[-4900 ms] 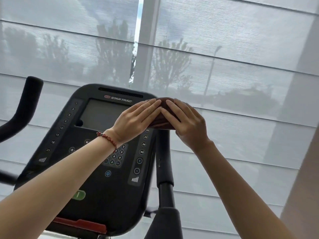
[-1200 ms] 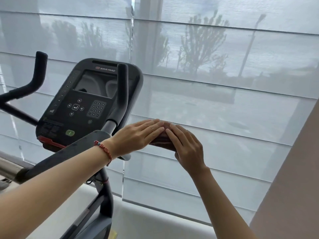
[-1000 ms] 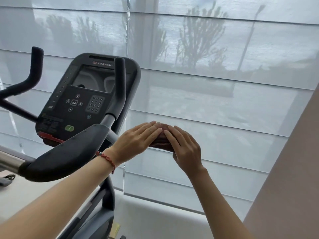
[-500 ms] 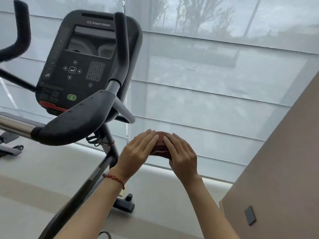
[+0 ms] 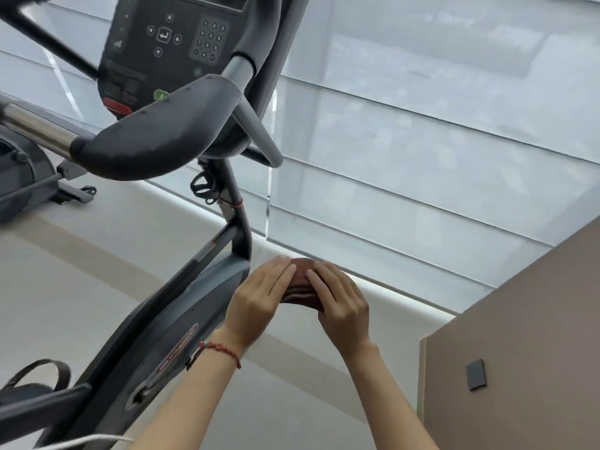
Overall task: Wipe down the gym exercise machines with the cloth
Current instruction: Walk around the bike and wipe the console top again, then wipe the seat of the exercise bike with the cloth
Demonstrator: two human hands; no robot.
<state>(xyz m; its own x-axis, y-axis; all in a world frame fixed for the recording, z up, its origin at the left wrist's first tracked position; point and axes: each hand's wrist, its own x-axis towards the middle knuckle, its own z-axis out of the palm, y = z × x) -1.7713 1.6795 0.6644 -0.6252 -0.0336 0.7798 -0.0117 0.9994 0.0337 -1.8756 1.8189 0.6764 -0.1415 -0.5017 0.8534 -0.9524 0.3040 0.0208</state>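
A folded dark reddish-brown cloth (image 5: 302,285) is pressed between my left hand (image 5: 258,303) and my right hand (image 5: 341,302), both held out in front of me above the floor. A red bead bracelet circles my left wrist. To the left stands a dark grey exercise bike, its frame (image 5: 181,306) sloping up to a padded handlebar (image 5: 152,128) and a black console (image 5: 168,43) with a keypad. My hands are just right of the bike frame and do not touch it.
Grey roller blinds (image 5: 438,134) cover the window ahead. A beige wall corner (image 5: 519,336) with a small grey plate stands at the right. Another machine's base (image 5: 22,177) sits at the far left. A pedal strap (image 5: 39,375) shows at the lower left.
The view has tipped down from the console to the bike's frame and floor. My hands, still closed on the cloth, have dropped lower beside the frame.
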